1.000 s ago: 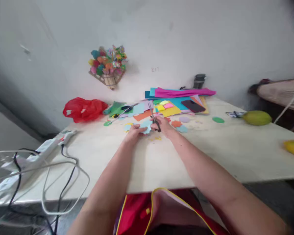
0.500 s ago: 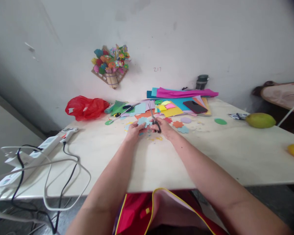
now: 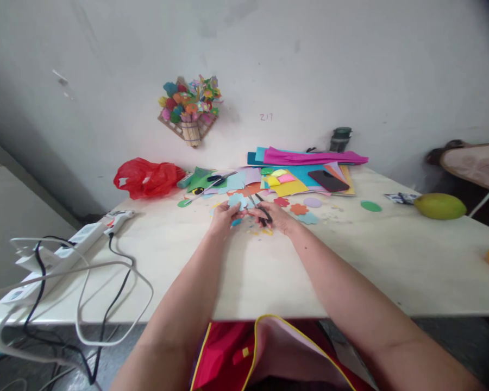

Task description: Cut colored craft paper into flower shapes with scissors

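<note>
Pinched in my left hand (image 3: 225, 216) is a light blue paper flower (image 3: 237, 202) with a scalloped edge. My right hand (image 3: 277, 217) grips a pair of black-handled scissors (image 3: 265, 215), whose blades lean up and left beside the flower's right edge. Small yellow and blue paper scraps (image 3: 264, 232) lie on the table under my hands. Just right of my right hand are a red paper flower (image 3: 281, 202), an orange paper flower (image 3: 299, 209), a light blue cut flower (image 3: 308, 218) and a lilac paper oval (image 3: 312, 202).
Coloured sheets (image 3: 295, 188) and a dark phone (image 3: 328, 181) lie behind my hands. A second pair of scissors (image 3: 218, 178) and a red plastic bag (image 3: 146, 178) are back left. A power strip (image 3: 71, 247) with cables occupies the left; a green mango (image 3: 440, 206) sits right.
The scissors have tipped from pointing steeply upward to leaning left toward the flower, blades now near its edge. Both hands stay close together; the camera view has shifted slightly.
</note>
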`<state>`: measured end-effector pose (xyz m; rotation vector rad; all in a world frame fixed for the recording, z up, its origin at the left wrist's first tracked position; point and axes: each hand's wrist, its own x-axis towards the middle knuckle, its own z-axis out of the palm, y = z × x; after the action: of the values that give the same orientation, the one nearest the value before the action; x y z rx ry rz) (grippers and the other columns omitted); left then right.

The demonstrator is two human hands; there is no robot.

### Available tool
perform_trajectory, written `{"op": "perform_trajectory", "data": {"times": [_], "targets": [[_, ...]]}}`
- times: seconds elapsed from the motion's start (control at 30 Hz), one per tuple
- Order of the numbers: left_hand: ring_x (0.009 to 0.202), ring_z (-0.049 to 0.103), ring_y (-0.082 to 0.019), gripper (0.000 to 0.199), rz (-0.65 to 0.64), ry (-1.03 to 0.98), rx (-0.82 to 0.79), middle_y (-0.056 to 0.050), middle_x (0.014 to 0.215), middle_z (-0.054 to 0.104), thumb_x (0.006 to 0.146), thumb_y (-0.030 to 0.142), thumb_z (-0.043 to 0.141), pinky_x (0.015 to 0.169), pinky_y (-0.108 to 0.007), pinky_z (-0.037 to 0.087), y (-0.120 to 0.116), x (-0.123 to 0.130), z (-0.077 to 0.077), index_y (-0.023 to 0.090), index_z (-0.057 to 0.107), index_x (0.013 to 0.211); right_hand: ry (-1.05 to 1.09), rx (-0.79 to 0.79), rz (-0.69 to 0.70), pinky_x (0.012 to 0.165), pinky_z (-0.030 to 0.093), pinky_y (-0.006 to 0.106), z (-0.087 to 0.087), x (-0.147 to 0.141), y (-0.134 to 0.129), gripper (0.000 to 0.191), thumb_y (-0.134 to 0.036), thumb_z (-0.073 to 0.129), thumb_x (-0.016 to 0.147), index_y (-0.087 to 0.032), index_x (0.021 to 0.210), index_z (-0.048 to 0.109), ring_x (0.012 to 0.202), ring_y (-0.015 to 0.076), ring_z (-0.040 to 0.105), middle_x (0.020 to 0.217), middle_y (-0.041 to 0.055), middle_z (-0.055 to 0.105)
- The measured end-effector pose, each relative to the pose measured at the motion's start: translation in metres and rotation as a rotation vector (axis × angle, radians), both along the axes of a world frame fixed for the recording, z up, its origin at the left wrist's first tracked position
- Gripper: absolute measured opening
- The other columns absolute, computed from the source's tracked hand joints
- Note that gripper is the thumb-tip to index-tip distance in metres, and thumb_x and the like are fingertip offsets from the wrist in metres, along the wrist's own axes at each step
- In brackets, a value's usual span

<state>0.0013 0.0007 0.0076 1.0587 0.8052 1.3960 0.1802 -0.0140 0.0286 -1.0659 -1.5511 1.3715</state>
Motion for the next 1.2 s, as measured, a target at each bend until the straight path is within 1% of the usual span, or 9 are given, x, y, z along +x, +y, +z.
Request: {"op": "perform_trajectory", "data": {"times": [0.13,0.3,0.4,0.5,0.67,0.8,0.9,1.1,1.2], "targets": [[0.062,0.069,-0.014,0.035,-0.006,0.002,0.005,-0.005,0.077,0.073,0.060,0.032,0.086,0.058,-0.021,0.055,0.000,-0.001,-0.001,0.013,0.065,0.081,-0.032,-0.013,0.049,0.030,0.029,0.016,-0.004,0.003,0.004,0.023,-0.032,0.075,0.078,-0.014,0.077,0.059,0.041,0.0075,0.054,0.058,-0.0002,0.061],[0.072,0.073,-0.019,0.036,0.009,-0.015,0.002,-0.006,0.078,0.073,0.061,0.030,0.086,0.064,-0.024,0.057,0.001,-0.003,-0.003,0.013,0.067,0.085,-0.080,0.027,0.119,0.031,0.031,0.015,-0.008,0.006,0.008,0.023,-0.033,0.069,0.083,-0.015,0.076,0.058,0.041,0.0072,0.054,0.058,0.0000,0.062],[0.075,0.073,-0.021,0.037,-0.015,-0.013,-0.016,-0.007,0.080,0.073,0.061,0.029,0.085,0.063,-0.024,0.057,0.001,-0.004,-0.002,0.012,0.066,0.088,-0.103,0.032,0.143,0.031,0.031,0.015,-0.007,0.007,0.008,0.021,-0.032,0.066,0.085,-0.014,0.078,0.059,0.039,0.0068,0.053,0.058,-0.0003,0.061],[0.073,0.073,-0.020,0.037,-0.038,0.006,-0.036,-0.007,0.081,0.073,0.062,0.029,0.085,0.060,-0.023,0.056,0.000,-0.003,-0.001,0.012,0.064,0.088,-0.112,0.020,0.150,0.031,0.031,0.015,-0.005,0.008,0.006,0.020,-0.031,0.068,0.084,-0.013,0.079,0.059,0.039,0.0072,0.053,0.057,-0.0004,0.061],[0.073,0.073,-0.020,0.039,-0.033,0.010,-0.027,-0.007,0.079,0.072,0.061,0.030,0.086,0.059,-0.023,0.056,-0.001,-0.002,0.001,0.012,0.063,0.087,-0.104,0.026,0.150,0.031,0.031,0.016,-0.005,0.009,0.006,0.023,-0.034,0.072,0.080,-0.015,0.076,0.059,0.040,0.0078,0.054,0.057,-0.0004,0.061],[0.075,0.073,-0.021,0.038,-0.040,0.010,-0.009,-0.008,0.081,0.072,0.062,0.030,0.085,0.063,-0.025,0.057,-0.002,-0.003,0.001,0.012,0.064,0.087,-0.112,0.024,0.150,0.031,0.032,0.016,-0.005,0.009,0.005,0.023,-0.034,0.070,0.082,-0.015,0.076,0.059,0.039,0.0074,0.053,0.056,-0.0009,0.061],[0.076,0.073,-0.021,0.036,-0.031,-0.002,-0.006,-0.007,0.081,0.072,0.060,0.028,0.086,0.066,-0.026,0.058,-0.002,-0.003,0.000,0.012,0.066,0.086,-0.123,0.028,0.150,0.031,0.032,0.015,-0.005,0.010,0.005,0.023,-0.034,0.070,0.081,-0.015,0.075,0.059,0.039,0.0073,0.054,0.056,-0.0008,0.060],[0.075,0.072,-0.020,0.031,-0.015,-0.040,-0.009,-0.006,0.076,0.070,0.057,0.024,0.086,0.070,-0.027,0.058,0.000,-0.003,-0.002,0.010,0.067,0.078,-0.125,0.027,0.163,0.031,0.032,0.016,-0.006,0.011,0.007,0.024,-0.035,0.069,0.081,-0.015,0.074,0.059,0.039,0.0078,0.054,0.055,-0.0010,0.061],[0.072,0.072,-0.019,0.030,-0.006,-0.052,-0.014,-0.004,0.074,0.068,0.056,0.023,0.086,0.070,-0.027,0.057,0.000,-0.004,-0.002,0.010,0.067,0.077,-0.117,0.027,0.169,0.031,0.032,0.016,-0.007,0.012,0.007,0.024,-0.036,0.070,0.080,-0.015,0.076,0.060,0.039,0.0078,0.053,0.054,-0.0016,0.060]]}}
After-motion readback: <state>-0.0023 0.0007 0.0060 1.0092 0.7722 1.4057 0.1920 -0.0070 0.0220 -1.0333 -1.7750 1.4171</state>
